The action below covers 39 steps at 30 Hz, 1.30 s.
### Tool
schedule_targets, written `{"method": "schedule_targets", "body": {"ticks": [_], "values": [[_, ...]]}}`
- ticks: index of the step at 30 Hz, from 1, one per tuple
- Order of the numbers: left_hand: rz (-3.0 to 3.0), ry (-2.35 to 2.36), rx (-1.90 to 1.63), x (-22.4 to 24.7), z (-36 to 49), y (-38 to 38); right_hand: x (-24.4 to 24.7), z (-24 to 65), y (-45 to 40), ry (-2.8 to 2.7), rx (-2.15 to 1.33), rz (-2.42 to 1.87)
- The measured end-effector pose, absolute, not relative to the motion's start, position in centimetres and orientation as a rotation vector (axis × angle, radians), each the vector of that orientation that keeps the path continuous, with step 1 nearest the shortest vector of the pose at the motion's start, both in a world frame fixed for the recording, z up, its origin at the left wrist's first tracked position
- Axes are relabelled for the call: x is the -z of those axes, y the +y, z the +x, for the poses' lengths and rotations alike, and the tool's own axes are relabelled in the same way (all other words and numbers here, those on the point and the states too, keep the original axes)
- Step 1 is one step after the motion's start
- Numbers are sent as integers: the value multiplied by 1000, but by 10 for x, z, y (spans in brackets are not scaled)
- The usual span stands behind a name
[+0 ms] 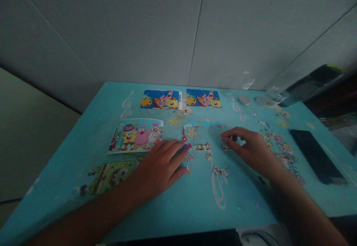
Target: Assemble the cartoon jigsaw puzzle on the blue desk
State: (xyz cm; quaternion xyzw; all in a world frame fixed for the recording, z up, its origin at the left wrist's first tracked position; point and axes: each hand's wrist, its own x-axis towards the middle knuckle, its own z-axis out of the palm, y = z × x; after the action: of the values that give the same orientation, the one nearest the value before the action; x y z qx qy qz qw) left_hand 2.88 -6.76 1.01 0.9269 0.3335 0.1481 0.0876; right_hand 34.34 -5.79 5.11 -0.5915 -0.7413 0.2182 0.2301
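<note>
Left hand [160,164] lies flat, grip open, fingertips on the partly built puzzle's [196,138] left edge on the blue counter [167,197], w/ right hand [251,147] pinching a small puzzle piece [226,147] btwn thumb & fingers just right of it, loose pieces [279,149] nearby.

bare forearms, no sleeves or jewellery
</note>
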Motion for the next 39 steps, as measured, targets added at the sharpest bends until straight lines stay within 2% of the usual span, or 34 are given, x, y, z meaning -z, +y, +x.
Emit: {"method": "schedule_targets", "body": {"ticks": [5, 10, 24, 30, 39], "values": [[2769, 999, -421, -9, 29, -68, -47, 333, -64, -2268, -805, -1422], [2769, 1011, -416, -10, 29, -68, -37, 325, -67, -2403, -789, -1342], [2798, 996, -424, -9, 29, -68, -43, 322, -68, -2192, -951, -1502], [2802, 993, -417, -11, 30, -68, -42, 336, -59, -2053, -864, -1702], [2798, 1002, -413, -10, 29, -69, -40, 333, -57, -2068, -943, -1687]]}}
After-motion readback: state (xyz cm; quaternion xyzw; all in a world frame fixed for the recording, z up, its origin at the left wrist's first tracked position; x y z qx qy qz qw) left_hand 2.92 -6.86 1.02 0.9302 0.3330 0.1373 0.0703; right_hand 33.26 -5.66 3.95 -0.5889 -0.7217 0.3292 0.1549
